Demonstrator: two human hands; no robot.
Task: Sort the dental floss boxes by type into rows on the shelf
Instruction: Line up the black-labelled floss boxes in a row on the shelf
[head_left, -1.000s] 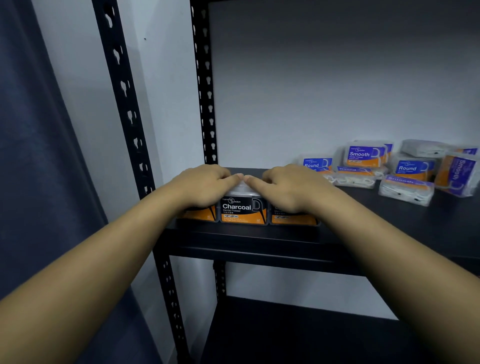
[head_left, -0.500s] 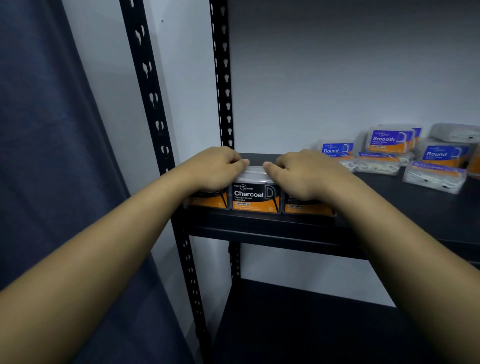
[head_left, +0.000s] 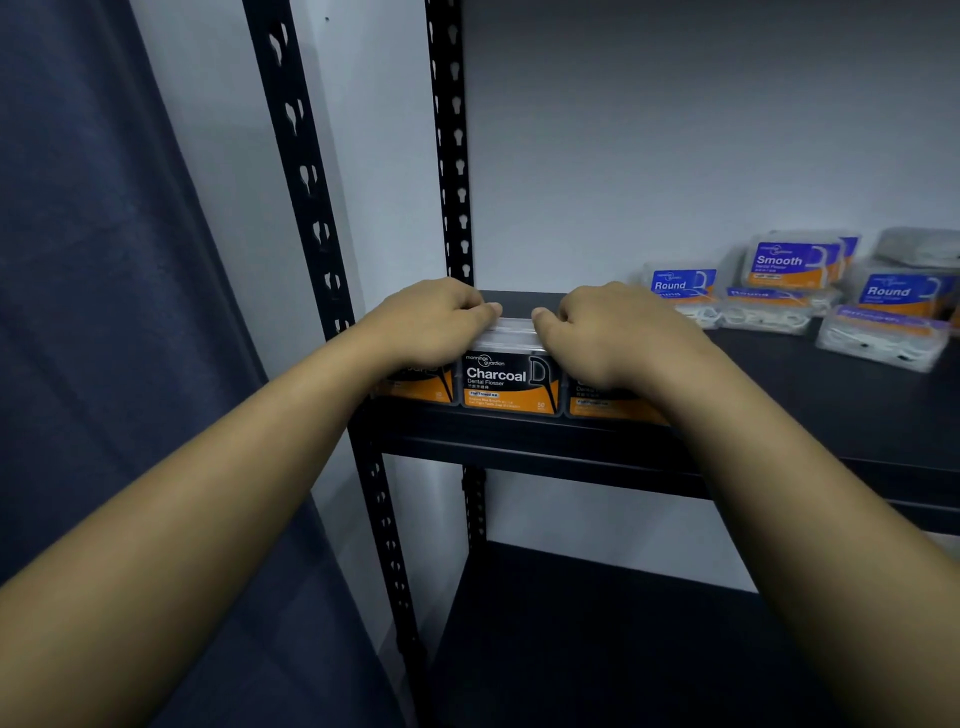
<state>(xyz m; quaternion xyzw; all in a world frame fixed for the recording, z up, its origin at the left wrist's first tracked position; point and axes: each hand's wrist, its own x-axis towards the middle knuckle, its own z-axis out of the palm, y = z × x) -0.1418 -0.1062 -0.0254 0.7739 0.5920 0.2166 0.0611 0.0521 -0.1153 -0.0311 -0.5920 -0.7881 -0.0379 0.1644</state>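
Left hand and right hand, fingers curled, rest on three Charcoal boxes lined at the shelf front edge, frame centre. Bare black shelf stretches right to jumbled Round and Smooth boxes. Grey wall behind; curtain left.

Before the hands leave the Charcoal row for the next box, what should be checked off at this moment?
1. Three Charcoal boxes side by side at shelf front edge: ok.
2. Middle label faces out: ok.
3. Outer two labels readable: cannot tell, hands cover them.
4. Left hand and right hand lie on box tops: ok.
5. Round boxes and Smooth box sorted: not ok, jumbled together.
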